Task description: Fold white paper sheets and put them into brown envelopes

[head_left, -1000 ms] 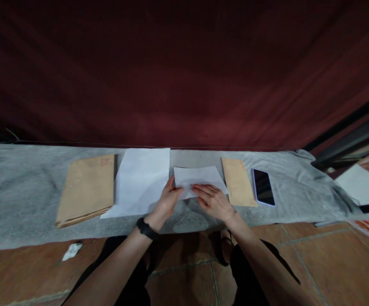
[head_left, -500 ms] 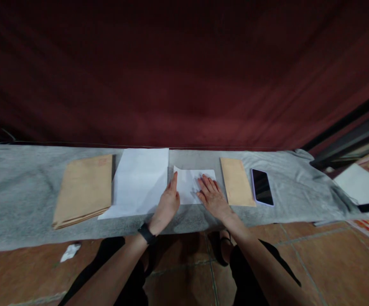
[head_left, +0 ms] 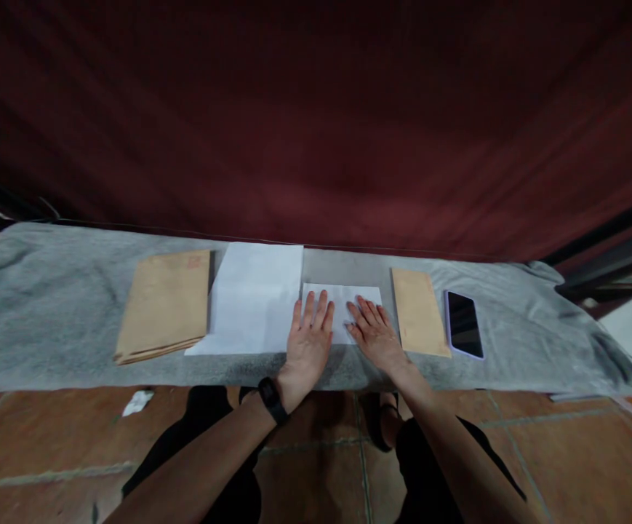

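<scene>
A small folded white paper (head_left: 342,300) lies on the grey cloth (head_left: 48,313) in front of me. My left hand (head_left: 309,342) rests flat on the paper's left part, fingers stretched out. My right hand (head_left: 375,333) lies flat on its right part, fingers spread. Neither hand grips anything. A black band sits on my left wrist.
A larger white sheet (head_left: 253,298) lies left of the folded paper, and a stack of brown envelopes (head_left: 166,304) further left. A narrow brown envelope (head_left: 418,311) and a dark phone (head_left: 464,324) lie to the right. A dark red curtain hangs behind. A crumpled white scrap (head_left: 137,402) is on the tiled floor.
The paper, lifted and held in both hands a second ago, now lies flat on the cloth. Both hands have opened and press down on it.
</scene>
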`<state>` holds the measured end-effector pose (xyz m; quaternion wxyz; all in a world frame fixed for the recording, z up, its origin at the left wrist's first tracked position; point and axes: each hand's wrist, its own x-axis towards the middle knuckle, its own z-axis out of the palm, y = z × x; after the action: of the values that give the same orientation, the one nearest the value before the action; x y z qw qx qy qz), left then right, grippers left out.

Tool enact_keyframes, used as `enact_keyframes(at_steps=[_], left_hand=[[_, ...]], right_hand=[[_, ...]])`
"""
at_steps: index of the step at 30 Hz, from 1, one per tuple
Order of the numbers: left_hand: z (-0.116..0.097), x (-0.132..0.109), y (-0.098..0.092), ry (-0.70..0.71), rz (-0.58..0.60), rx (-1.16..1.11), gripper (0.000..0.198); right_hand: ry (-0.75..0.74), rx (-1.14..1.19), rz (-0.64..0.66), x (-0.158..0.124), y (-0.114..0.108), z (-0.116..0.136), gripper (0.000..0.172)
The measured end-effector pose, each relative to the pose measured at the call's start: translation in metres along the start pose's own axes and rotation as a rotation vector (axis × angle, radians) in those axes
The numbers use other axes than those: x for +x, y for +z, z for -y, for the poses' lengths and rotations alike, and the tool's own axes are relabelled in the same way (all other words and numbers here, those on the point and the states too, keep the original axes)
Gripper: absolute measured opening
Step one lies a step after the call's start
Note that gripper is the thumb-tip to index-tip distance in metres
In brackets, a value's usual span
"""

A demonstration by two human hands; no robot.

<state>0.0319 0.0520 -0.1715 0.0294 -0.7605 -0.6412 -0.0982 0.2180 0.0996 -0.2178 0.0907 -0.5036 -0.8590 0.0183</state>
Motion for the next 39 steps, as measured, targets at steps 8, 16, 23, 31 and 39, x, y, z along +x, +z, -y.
enact_keyframes(at_steps=[8, 16, 23, 31, 39], left_hand=[[-0.01, -0.005, 0.033, 0.247, 0.057, -0.123, 0.058], [-0.012, -0.004, 0.032, 0.264, 0.07, -0.099, 0.058], [-0.016, 0.002, 0.026, 0.286, 0.11, -0.055, 0.054], [-0.025, 0.008, 0.02, 0.29, 0.149, -0.003, 0.048], [-0.029, 0.009, 0.025, 0.315, 0.092, 0.055, 0.045]], right_hand=[[-0.023, 0.016, 0.003, 0.0, -0.001, -0.004, 0.05], [-0.006, 0.023, 0.004, 0.004, -0.001, -0.012, 0.05], [0.025, 0.006, -0.009, 0.011, 0.001, -0.022, 0.051], [0.037, 0.016, -0.003, 0.015, -0.001, -0.026, 0.05], [0.046, 0.159, -0.062, 0.024, -0.005, -0.021, 0.05]])
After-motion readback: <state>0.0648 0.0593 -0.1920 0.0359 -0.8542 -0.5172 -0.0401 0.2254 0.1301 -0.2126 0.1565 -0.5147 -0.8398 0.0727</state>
